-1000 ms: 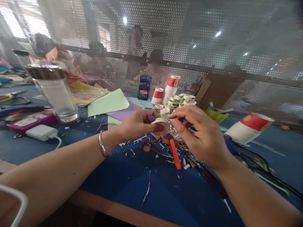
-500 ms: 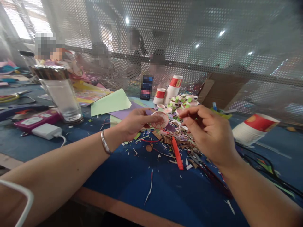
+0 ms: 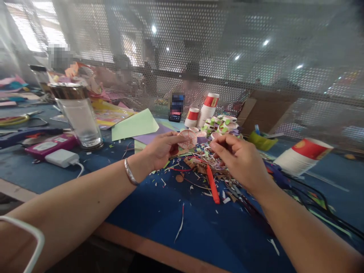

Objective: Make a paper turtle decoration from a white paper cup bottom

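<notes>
Between thumb and fingers, my left hand [image 3: 159, 152] holds a round paper-cup base [image 3: 189, 139] with red lines drawn on its pale face. To its right, my right hand [image 3: 241, 161] is closed in a pinch, apart from the cup base; whatever sits between its fingertips is too small to make out. Behind both hands is a heap of cut-down cup pieces [image 3: 220, 124] with green bits on them. Below the hands lie a pile of paper scraps [image 3: 196, 167] and an orange-red marker [image 3: 213, 185].
A glass water bottle [image 3: 79, 117], a magenta box [image 3: 49, 146] and a white charger [image 3: 62, 157] stand at left. Green paper [image 3: 135, 125] lies behind my left hand. Paper cup stacks [image 3: 206, 112], a phone [image 3: 175, 108] and a perforated screen [image 3: 182, 49] are at the back; another cup stack [image 3: 305, 155] leans right.
My left hand has turned the cup base slightly and shifted it a little left. My right hand has moved slightly left and down. The view has shifted a little.
</notes>
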Motion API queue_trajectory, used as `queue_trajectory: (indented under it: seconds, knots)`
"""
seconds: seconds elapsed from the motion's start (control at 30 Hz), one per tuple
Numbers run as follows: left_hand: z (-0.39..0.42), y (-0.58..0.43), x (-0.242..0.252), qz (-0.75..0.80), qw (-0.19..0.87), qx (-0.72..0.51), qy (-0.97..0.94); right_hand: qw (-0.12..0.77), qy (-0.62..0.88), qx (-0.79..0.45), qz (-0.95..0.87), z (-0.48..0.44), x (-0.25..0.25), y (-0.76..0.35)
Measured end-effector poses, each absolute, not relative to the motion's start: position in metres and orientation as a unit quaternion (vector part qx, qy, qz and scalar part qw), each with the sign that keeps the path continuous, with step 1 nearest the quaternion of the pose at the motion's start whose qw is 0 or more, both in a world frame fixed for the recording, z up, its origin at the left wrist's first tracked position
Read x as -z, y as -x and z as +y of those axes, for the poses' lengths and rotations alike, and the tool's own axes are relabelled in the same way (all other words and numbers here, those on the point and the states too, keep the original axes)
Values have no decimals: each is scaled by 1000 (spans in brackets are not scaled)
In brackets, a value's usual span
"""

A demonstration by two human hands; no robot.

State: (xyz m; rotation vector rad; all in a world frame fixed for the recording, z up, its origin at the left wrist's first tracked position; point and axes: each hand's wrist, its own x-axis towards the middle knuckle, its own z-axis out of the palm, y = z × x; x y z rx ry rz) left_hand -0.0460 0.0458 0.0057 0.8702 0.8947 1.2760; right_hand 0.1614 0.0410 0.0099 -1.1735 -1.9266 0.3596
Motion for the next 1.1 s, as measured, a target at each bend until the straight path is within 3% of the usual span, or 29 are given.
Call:
queue_trajectory:
  seconds: [0.17,0.5,1.1]
  knots:
    - [43,43,-7,382,629,-556,-386,442,444,-207,-752,47,-3,-163]
    - [42,42,-5,340,629,-568,-407,473,437,-221,-733,47,-4,-161]
    - [42,59,-12,380,605,-491,-499,452,430,-230,-747,43,-7,-159]
